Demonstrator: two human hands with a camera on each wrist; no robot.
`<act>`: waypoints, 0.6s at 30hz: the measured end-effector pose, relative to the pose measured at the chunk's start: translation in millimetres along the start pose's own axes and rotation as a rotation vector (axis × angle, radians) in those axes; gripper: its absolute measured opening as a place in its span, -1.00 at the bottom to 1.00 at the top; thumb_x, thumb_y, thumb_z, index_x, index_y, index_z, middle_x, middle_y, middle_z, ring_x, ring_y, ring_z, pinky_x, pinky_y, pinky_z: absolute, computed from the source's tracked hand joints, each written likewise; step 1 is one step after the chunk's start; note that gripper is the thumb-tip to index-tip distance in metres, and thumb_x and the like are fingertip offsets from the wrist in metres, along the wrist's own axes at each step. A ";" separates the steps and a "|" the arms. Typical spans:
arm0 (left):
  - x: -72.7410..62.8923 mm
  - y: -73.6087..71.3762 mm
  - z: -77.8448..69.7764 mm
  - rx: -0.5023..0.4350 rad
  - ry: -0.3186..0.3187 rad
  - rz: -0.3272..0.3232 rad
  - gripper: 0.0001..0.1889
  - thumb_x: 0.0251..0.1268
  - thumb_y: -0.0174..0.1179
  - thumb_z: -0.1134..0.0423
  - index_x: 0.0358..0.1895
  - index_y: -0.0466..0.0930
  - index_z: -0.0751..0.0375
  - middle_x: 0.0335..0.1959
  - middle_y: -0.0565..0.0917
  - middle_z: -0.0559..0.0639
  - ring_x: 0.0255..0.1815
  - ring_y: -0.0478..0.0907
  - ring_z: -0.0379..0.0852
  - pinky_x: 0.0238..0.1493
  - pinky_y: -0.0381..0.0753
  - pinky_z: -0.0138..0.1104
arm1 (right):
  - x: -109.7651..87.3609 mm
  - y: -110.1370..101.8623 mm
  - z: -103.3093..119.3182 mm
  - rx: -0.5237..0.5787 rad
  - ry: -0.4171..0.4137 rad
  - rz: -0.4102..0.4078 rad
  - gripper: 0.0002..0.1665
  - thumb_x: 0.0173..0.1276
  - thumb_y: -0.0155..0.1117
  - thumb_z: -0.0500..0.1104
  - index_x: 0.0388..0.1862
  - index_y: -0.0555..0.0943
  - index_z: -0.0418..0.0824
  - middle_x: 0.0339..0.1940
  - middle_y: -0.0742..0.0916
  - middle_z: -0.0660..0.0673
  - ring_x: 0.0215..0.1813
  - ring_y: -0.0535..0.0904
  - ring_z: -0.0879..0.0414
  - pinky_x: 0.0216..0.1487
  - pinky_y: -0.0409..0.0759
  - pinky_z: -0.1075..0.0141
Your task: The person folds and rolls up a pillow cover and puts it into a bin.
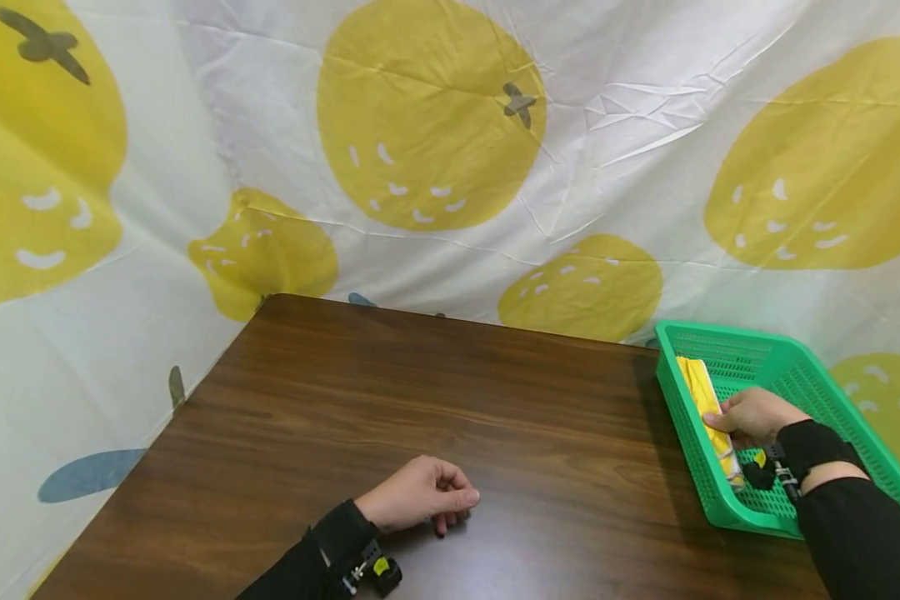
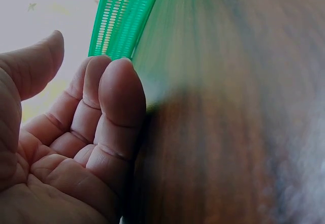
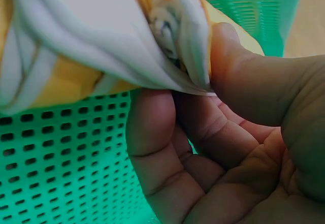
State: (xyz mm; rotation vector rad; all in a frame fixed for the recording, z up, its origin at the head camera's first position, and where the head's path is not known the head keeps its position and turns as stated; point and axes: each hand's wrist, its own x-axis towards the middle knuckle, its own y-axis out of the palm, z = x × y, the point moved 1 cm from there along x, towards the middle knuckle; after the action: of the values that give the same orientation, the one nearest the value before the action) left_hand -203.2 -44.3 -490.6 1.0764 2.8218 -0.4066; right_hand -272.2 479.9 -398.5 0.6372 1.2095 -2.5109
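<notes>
In the head view a folded yellow and white cloth (image 1: 703, 403) stands along the left inner wall of a green plastic basket (image 1: 678, 433). My right hand (image 1: 757, 417) reaches into the basket and pinches the cloth's edge between thumb and fingers. Close up in the right wrist view, the cloth (image 3: 91, 36) shows white folded layers over yellow, with the thumb on top and the fingertips beneath. My left hand (image 1: 423, 493) rests over the brown table, fingers loosely curled and nothing in them. The left wrist view shows its bare palm (image 2: 61, 178).
The basket stands at the right end of the dark wood table (image 1: 450, 400). A white curtain (image 1: 607, 150) printed with yellow fruit hangs behind the table and along its left side. Each wrist wears a black strap with a small camera.
</notes>
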 end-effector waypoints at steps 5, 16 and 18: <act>0.3 -0.6 0.3 0.005 -0.011 0.002 -0.70 0.55 0.31 0.08 -0.15 0.76 0.30 -0.45 0.68 -0.05 -0.53 0.61 -0.17 -0.44 0.63 -0.35 | 1.6 8.0 -4.1 -0.037 -0.028 0.014 -0.55 0.71 0.08 -0.21 -0.51 0.36 -0.09 -0.52 0.50 0.00 -0.45 0.44 0.14 -0.27 0.50 0.25; 2.7 0.0 3.6 0.001 -0.008 -0.001 -0.70 0.55 0.31 0.08 -0.14 0.76 0.31 -0.45 0.68 -0.06 -0.53 0.61 -0.17 -0.44 0.64 -0.34 | 9.3 23.8 -15.3 -0.014 -0.037 0.035 -0.68 0.67 -0.01 -0.32 -0.36 0.55 -0.25 -0.47 0.58 -0.03 -0.44 0.54 0.15 -0.29 0.61 0.26; 2.7 -0.3 4.2 0.002 -0.007 0.000 -0.70 0.55 0.31 0.07 -0.14 0.76 0.30 -0.45 0.68 -0.06 -0.53 0.61 -0.17 -0.44 0.64 -0.35 | 10.9 24.5 -17.3 0.011 -0.036 0.043 -0.73 0.66 0.00 -0.33 -0.30 0.56 -0.29 -0.45 0.60 -0.04 -0.42 0.55 0.14 -0.28 0.62 0.25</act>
State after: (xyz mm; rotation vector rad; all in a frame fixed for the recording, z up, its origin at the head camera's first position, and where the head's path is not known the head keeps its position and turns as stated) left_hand -205.4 -43.9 -495.0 1.0737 2.8156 -0.4131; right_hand -266.5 478.0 -429.9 0.6117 1.1584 -2.4841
